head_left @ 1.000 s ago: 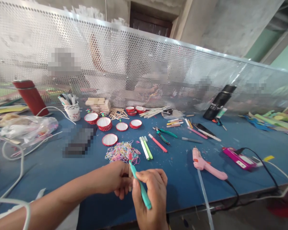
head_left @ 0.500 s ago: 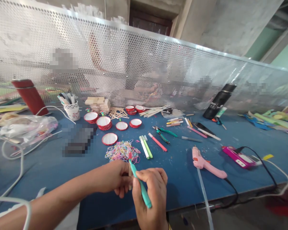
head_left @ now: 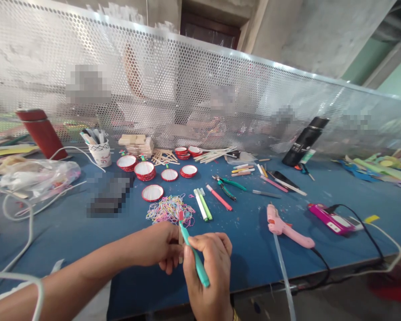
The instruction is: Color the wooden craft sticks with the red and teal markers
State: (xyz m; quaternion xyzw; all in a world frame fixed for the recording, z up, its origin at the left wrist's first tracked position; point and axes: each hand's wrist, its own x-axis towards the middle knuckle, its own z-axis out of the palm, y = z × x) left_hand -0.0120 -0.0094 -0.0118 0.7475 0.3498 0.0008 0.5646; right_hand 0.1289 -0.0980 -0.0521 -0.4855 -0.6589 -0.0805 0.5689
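My left hand (head_left: 167, 249) is closed on a thin wooden stick (head_left: 181, 240) held upright near the table's front edge. The stick's top end is red. In my right hand (head_left: 210, 263) is a teal marker (head_left: 198, 263), its tip touching or very near the stick just below the red part. Just beyond both hands lies a pile of coloured rubber bands (head_left: 170, 210). White and green markers (head_left: 203, 204) and a pink-red marker (head_left: 219, 197) rest to the right of the pile.
Red-rimmed discs (head_left: 153, 193), a phone (head_left: 110, 196) and a cup of markers (head_left: 100, 154) stand behind and left. Pliers (head_left: 225, 189), a pink glue gun (head_left: 289, 232) with its cord, and a magenta device (head_left: 332, 219) lie right. A perforated screen (head_left: 173, 89) crosses the back.
Both hands hold nearly the same position and grip. The right hand and the marker have shifted very slightly up and left.
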